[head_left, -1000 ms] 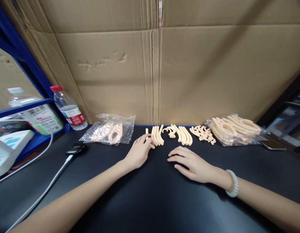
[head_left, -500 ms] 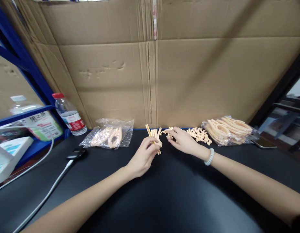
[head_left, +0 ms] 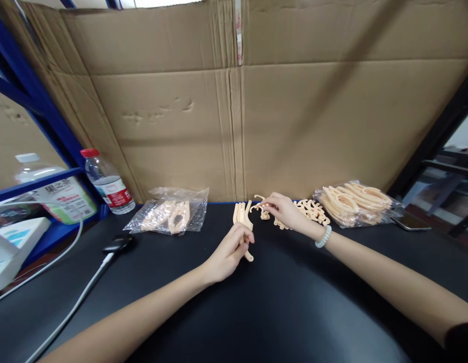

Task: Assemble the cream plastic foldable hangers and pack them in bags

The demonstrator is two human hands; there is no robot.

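Note:
My left hand (head_left: 228,254) is closed around a pale, flat strip; its rounded end (head_left: 249,256) with a small hole shows below the fingers, the rest hidden by them. Just beyond, a row of similar long pale strips (head_left: 239,212) lies on the black table (head_left: 234,312). My right hand (head_left: 285,210), with a beaded bracelet at the wrist, pinches a small hooked pale piece (head_left: 259,197) between thumb and fingers, raised over the loose pieces. Under and beside that hand lies a scatter of small curved pale pieces (head_left: 312,210).
A clear bag of oval pale pieces (head_left: 177,214) lies left, a fuller bag (head_left: 355,201) right beside a phone (head_left: 411,222). Further left are a red-capped bottle (head_left: 113,186), a black plug on a white cable (head_left: 118,242) and a power strip (head_left: 20,247). Cardboard (head_left: 173,116) stands behind.
My left hand has lowered and tilted its strip, which stood upright between the fingers before. My right hand has lifted slightly off the pile with a small hooked piece.

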